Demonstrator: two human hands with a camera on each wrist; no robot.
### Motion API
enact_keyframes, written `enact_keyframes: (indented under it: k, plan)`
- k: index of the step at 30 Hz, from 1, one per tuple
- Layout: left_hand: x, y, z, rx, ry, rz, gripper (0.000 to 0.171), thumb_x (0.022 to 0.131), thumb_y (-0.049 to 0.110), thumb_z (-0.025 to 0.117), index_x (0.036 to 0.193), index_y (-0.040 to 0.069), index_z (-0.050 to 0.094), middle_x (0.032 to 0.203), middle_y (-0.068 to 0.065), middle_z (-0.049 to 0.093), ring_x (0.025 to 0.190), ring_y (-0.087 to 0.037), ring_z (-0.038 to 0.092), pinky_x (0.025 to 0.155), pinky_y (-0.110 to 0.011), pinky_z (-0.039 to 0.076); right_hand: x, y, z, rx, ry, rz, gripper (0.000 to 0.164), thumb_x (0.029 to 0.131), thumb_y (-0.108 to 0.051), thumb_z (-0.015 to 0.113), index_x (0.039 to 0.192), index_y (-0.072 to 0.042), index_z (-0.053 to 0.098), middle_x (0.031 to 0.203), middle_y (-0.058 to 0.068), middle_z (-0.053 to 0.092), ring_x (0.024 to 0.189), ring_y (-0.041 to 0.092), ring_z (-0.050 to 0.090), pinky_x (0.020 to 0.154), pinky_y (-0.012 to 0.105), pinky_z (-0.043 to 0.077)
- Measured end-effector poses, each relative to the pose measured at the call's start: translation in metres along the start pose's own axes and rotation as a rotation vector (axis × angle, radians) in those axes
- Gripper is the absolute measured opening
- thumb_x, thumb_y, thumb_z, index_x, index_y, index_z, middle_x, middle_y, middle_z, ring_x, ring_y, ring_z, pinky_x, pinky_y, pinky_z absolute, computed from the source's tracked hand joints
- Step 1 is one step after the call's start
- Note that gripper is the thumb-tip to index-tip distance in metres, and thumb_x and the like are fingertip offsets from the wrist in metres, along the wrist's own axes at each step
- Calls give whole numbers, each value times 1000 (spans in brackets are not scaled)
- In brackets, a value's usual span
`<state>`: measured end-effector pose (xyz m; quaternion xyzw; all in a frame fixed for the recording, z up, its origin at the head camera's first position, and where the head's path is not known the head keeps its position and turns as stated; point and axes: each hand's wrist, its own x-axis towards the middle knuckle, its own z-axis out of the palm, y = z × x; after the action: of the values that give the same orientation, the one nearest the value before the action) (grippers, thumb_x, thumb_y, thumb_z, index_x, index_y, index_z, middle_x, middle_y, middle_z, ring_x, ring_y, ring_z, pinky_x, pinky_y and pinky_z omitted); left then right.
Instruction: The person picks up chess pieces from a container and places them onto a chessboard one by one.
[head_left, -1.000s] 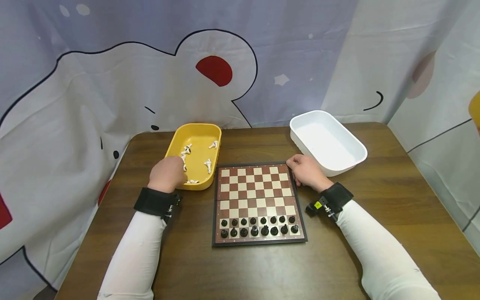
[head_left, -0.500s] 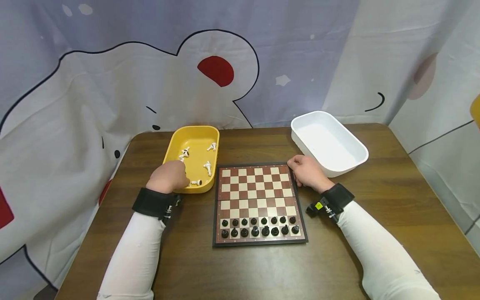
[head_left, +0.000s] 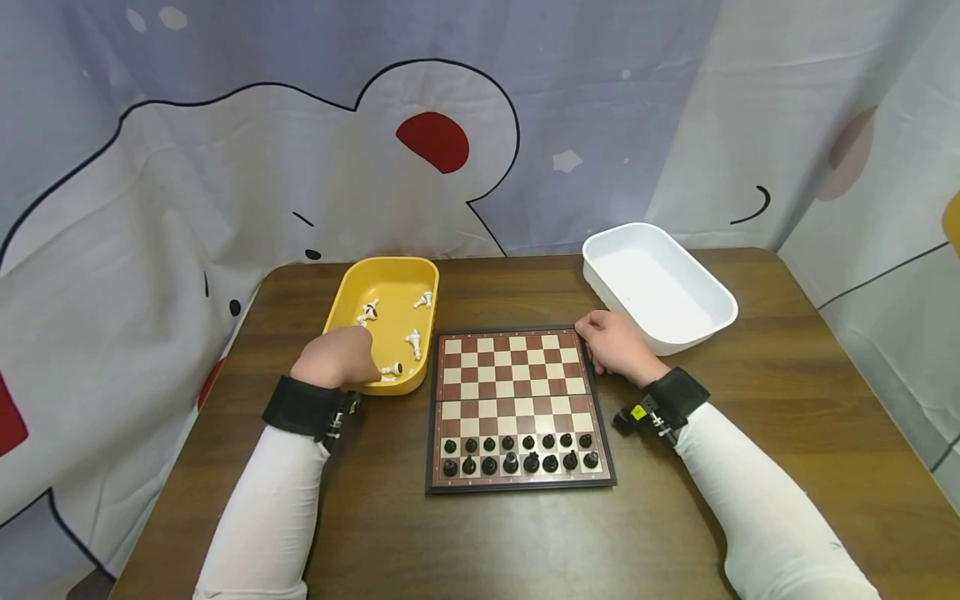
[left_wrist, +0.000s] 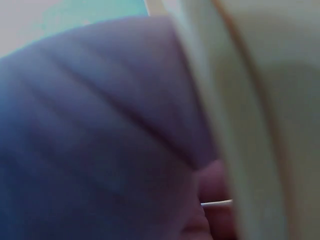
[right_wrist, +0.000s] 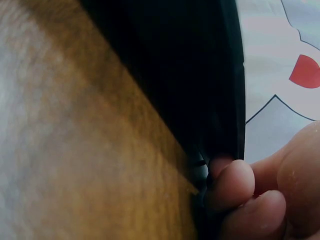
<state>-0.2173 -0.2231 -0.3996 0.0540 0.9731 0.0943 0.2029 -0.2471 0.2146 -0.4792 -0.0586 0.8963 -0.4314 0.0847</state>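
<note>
Fingers of our right hand pinch the square brown-and-cream chessboard at one o'clock | our left hand in the yellow rectangular tray at ten, fingers hidden, grip we can't tell | white chessmen lying there | black chessmen along six o'clock

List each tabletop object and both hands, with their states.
Chessboard: unfolded, flat
Black pieces: standing, two rows
White pieces: visible ones lying in yellow tray
Yellow tray: uncovered, holding white pieces
White tray: upright, uncovered
Left hand: at yellow tray, grip unclear
Right hand: gripping chessboard's corner
</note>
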Motion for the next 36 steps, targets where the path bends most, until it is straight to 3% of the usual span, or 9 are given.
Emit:
enact_keyframes:
  k: [9,17,24,36]
  plan:
    - [0,-3,-2,25,-4,37,7,91,8,71,86,4,70,78,-10,61,73,-26,58,68,-39,48,1,2,0,7,-9,9,33,118,-24,50,121,3,69,54,3,53,46,20,57,48,32,43]
    - [1,-3,0,9,20,40,12,89,10,80,93,1,73,79,-10,62,73,-27,59,67,-39,47,0,1,0,10,-7,7,33,118,-24,50,121,2,68,56,3,54,47,20,58,50,33,44]
    - [-1,-1,-2,-18,0,41,21,95,21,87,94,3,77,77,-8,64,71,-25,61,67,-38,48,-1,-2,-1,4,-10,12,33,118,-24,49,121,3,68,54,3,53,47,19,57,49,32,43]
    - [-1,-10,-6,-60,12,108,19,100,22,82,92,6,78,77,-5,63,71,-22,60,65,-36,47,0,-1,0,16,-13,17,33,118,-24,50,121,3,68,55,3,53,46,20,57,48,32,44]
